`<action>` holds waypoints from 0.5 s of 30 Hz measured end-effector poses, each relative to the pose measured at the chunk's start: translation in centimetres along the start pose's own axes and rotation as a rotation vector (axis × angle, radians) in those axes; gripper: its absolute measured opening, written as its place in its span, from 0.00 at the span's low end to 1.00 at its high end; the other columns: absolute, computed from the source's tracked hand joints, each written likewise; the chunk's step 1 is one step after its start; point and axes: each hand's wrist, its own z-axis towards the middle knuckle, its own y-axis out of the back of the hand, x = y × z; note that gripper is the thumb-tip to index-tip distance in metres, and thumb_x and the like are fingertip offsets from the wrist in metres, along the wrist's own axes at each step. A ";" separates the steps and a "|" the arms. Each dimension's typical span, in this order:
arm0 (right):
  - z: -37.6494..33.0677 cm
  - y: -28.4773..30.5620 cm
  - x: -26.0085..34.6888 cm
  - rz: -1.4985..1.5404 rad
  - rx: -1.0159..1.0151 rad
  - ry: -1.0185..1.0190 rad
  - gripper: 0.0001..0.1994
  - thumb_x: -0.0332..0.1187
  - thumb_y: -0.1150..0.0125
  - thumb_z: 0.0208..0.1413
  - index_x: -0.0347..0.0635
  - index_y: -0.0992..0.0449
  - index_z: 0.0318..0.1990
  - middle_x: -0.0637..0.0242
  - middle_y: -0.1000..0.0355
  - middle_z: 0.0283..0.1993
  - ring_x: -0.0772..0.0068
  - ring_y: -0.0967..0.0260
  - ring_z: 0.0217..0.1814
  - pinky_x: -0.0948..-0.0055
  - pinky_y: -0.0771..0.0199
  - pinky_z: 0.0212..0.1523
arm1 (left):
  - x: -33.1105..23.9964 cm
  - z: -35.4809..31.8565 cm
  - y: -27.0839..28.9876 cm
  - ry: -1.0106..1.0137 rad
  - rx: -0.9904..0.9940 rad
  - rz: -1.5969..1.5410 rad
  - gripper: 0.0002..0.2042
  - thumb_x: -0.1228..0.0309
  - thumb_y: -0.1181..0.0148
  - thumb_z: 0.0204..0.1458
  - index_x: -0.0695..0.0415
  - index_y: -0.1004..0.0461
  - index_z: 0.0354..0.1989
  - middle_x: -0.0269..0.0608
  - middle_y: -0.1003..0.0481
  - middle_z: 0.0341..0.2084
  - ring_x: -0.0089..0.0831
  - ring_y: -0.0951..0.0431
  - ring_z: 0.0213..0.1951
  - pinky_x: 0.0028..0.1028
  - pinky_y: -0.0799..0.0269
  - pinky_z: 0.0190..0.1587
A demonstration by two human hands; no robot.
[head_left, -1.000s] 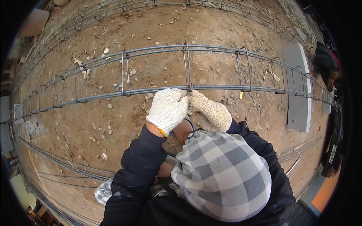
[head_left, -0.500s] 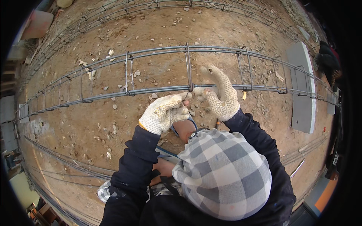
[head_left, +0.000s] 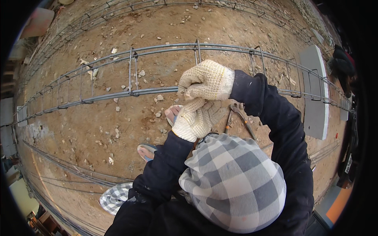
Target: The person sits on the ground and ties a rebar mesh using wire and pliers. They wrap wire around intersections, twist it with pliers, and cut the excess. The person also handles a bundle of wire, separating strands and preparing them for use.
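A long cage of steel reinforcing bars (head_left: 153,91) with square stirrups runs across in front of me. Both my hands wear cream knitted gloves and meet at its near bars, by a middle stirrup (head_left: 198,47). My right hand (head_left: 210,80) lies over the bars, fingers curled in a pinch; a thin dark line like wire shows at the fingertips, but what they grip is mostly hidden. Just below and touching it, my left hand (head_left: 195,122) is turned palm up with its fingers stretched to the right. Pincers (head_left: 241,117) with orange-marked handles lie on the ground beside it.
My sandalled feet (head_left: 147,152) stand on stony dirt below the cage. A grey slab (head_left: 315,94) stands under the cage's right end. Another bar cage (head_left: 130,7) lies farther off; loose bars (head_left: 71,167) lie at left. A checkered cloth hat (head_left: 236,181) covers the lower middle.
My right hand has swung left over the bars and closed from an open pose. My left hand has moved right and down, turning palm up beneath it. The pincers have come into fuller view.
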 end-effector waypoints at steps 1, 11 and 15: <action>0.2 0.2 -0.2 0.236 -0.012 -0.139 0.12 0.36 0.39 0.55 0.44 0.19 0.44 0.64 0.20 0.33 0.71 0.23 0.33 0.68 0.22 0.36 | 0.3 0.0 -0.2 -0.022 -0.028 0.044 0.15 0.63 0.55 0.67 0.56 0.32 0.57 0.48 0.29 0.52 0.44 0.25 0.52 0.51 0.28 0.60; -2.2 1.6 -2.6 0.773 -0.042 -0.176 0.15 0.37 0.37 0.61 0.36 0.22 0.49 0.68 0.21 0.31 0.82 0.28 0.33 0.81 0.28 0.35 | 0.5 -0.7 -0.8 -0.112 0.048 0.184 0.10 0.64 0.48 0.65 0.58 0.27 0.42 0.42 0.25 0.36 0.41 0.21 0.40 0.44 0.20 0.49; -4.0 1.0 -2.5 0.610 -0.135 -0.181 0.13 0.35 0.37 0.61 0.37 0.19 0.48 0.69 0.20 0.34 0.83 0.28 0.36 0.77 0.26 0.39 | -0.1 -1.4 -1.7 -0.176 -0.124 0.325 0.07 0.67 0.48 0.63 0.57 0.28 0.39 0.38 0.29 0.31 0.33 0.30 0.32 0.36 0.31 0.38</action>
